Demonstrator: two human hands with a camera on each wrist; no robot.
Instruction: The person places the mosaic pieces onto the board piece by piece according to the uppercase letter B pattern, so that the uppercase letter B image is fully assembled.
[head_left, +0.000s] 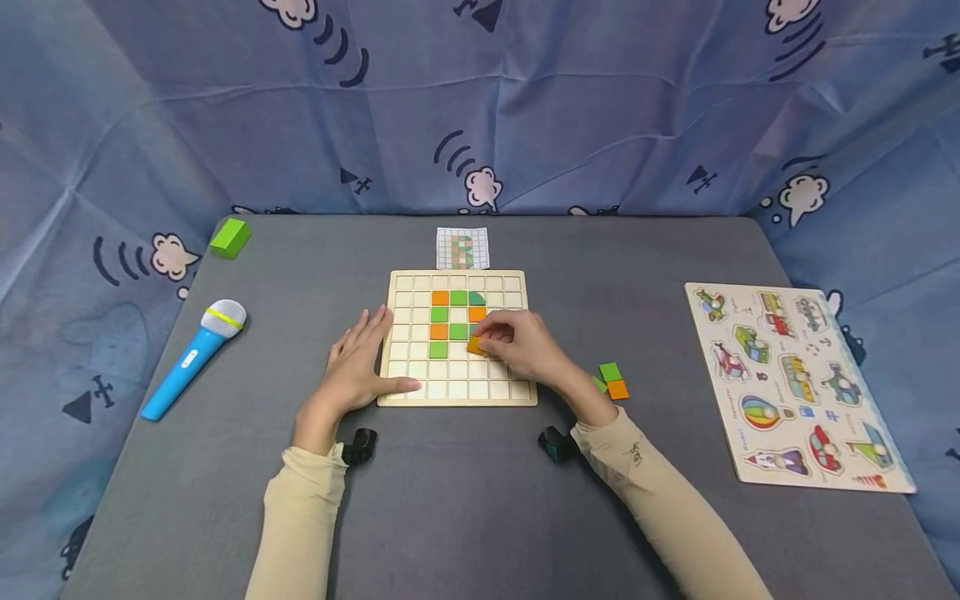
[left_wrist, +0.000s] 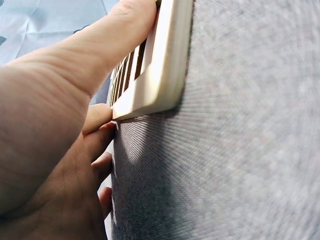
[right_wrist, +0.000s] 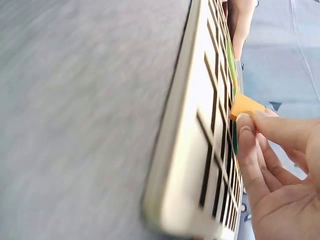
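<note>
A wooden grid board (head_left: 405,372) lies on the table with orange, green and dark green tiles in its middle cells. My right hand (head_left: 528,346) pinches an orange square tile (right_wrist: 246,106) between thumb and fingertips, tilted just over the grid. That hand covers some cells on the board's right side. My left hand (head_left: 356,362) rests at the board's left edge, its thumb lying on the front left corner and its other fingers stretched along the side. In the left wrist view, the thumb (left_wrist: 125,22) lies over the board's frame.
A printed pattern card (head_left: 462,248) lies behind the board. Right of my right forearm are a few loose tiles (head_left: 610,372), partly hidden. A picture puzzle board (head_left: 798,387) lies far right; a blue toy microphone (head_left: 191,360) and a green block (head_left: 231,238) are at left.
</note>
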